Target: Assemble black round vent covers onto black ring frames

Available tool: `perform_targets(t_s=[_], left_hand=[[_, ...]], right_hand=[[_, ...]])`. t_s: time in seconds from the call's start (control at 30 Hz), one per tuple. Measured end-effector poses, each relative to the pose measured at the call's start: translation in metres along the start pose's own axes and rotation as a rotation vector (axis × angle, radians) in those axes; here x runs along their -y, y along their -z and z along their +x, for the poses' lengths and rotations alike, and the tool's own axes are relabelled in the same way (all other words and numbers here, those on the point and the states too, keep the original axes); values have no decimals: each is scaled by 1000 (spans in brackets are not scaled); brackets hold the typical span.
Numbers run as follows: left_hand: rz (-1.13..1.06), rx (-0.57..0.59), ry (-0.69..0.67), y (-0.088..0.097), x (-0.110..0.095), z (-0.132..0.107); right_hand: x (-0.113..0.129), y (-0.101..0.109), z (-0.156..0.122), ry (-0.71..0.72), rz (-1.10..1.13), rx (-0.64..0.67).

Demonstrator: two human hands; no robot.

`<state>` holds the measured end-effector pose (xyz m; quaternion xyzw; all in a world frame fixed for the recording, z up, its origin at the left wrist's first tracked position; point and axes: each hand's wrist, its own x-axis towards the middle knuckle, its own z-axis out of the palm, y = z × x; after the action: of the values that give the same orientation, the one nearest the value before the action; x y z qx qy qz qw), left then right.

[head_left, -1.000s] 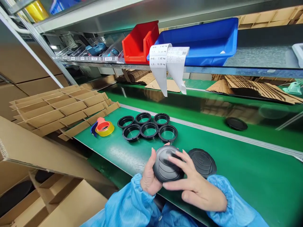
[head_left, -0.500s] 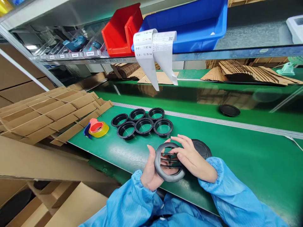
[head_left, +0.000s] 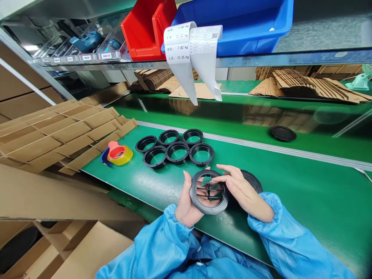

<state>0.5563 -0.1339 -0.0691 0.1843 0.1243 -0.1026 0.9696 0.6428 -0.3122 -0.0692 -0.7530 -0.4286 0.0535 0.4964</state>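
My left hand (head_left: pixel 186 203) and my right hand (head_left: pixel 242 192) both grip a round black plastic vent (head_left: pixel 208 192) just above the green bench (head_left: pixel 305 186). The vent's open side faces me, and its slats show through the ring. Left fingers wrap its left rim; right fingers pinch its right rim. A second black disc (head_left: pixel 253 179) lies flat on the bench, partly hidden behind my right hand. Several black rings (head_left: pixel 176 147) sit grouped on the bench beyond my hands.
A yellow tape roll with a red dispenser (head_left: pixel 117 153) lies left of the rings. Cardboard dividers (head_left: pixel 58 135) are stacked at left, open cartons below. Another black disc (head_left: pixel 283 133) rests on the far belt. Red (head_left: pixel 145 27) and blue (head_left: pixel 238 23) bins sit on the shelf above.
The vent was turned over from its closed, domed face to its open slatted side between my hands. The view also shifted slightly.
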Motion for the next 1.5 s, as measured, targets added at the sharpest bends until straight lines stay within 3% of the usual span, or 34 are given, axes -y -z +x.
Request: perform_targets(t_s=[0.27,0.5,0.67,0.77,0.93,1.13,1.27,1.37,1.5], left_hand=[[-61,-14,-7,4,-3,-1],[-46,48,-46,12,-3,-2],[-68,15,-24,14,-5,0],[-105,-17,-14,12,-8,1],[-137,-164,-78,11,-14,3],[-115,-95,-24,7,-15,6],[-56,-121,-66,7,-22,7],[69,-132,-198,20,-34,12],[476,-415,-552,55,-43,27]], right_hand=[[-1,-3,-2,4,-23,36],[-5,-4,-4,11,-55,35],[-8,-5,-4,11,-80,37],[-3,-11,-8,78,-198,49],[9,-24,-10,237,-511,193],[9,-23,27,268,-470,352],[-3,-29,61,220,-373,482],[-20,-31,96,172,-421,415],[-49,-35,142,-33,-695,253]])
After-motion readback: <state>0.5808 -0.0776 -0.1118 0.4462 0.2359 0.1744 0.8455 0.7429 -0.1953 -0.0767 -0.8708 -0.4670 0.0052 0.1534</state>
